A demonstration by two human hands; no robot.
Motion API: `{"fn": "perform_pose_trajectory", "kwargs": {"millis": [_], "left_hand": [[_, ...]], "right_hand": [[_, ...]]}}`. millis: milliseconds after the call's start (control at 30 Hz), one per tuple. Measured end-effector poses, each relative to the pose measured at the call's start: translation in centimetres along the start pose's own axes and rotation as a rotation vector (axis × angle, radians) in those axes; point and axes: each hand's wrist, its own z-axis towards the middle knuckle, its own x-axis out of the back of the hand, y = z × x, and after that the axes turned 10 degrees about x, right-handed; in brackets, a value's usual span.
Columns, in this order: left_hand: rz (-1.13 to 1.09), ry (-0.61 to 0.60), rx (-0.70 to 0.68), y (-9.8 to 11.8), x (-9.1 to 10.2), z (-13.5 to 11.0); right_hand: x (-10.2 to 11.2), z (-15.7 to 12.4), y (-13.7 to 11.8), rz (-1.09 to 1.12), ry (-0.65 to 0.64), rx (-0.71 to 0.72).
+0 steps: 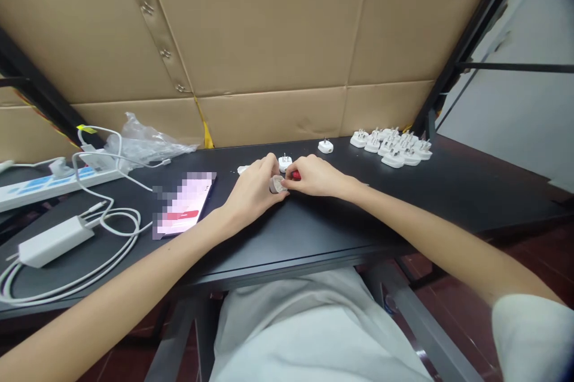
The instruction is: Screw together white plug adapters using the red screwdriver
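Note:
Close together over the middle of the black table are both my hands. My left hand [255,188] is closed around a small, round, whitish part [278,184], its hollow or face turned toward my right hand. The fingertips of my right hand [316,176] meet at this part's edge and also hold a small red object [296,175], mostly hidden by the fingers. Just behind the hands a white plug adapter [284,164] stands with its pins up. A flat white piece [243,170] lies beside my left hand, partly covered by it.
Farther back lies another white plug adapter [325,146]; several more are grouped [394,146] at the right. On the left are a phone [188,205], a white power brick [56,241] with coiled cable, a power strip [67,183] and a clear plastic bag [143,140]. Cardboard [278,41] backs the table.

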Motion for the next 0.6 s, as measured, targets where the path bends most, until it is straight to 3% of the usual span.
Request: {"fn": "perform_pose_trajectory", "kwargs": {"millis": [300,433,600], "left_hand": [[0.140,-0.025,-0.025,0.6,0.2,0.0],[0.222,-0.060,0.015,0.5,1.1,0.0],[0.348,-0.130,0.062,-0.1,2.1,0.3]], "right_hand": [[-0.4,-0.1,0.2,-0.031,-0.008,0.015],[0.3,0.2,1.2,-0.033,0.098,0.042],[1.0,0.9,2.9,-0.089,0.238,-0.113]]}}
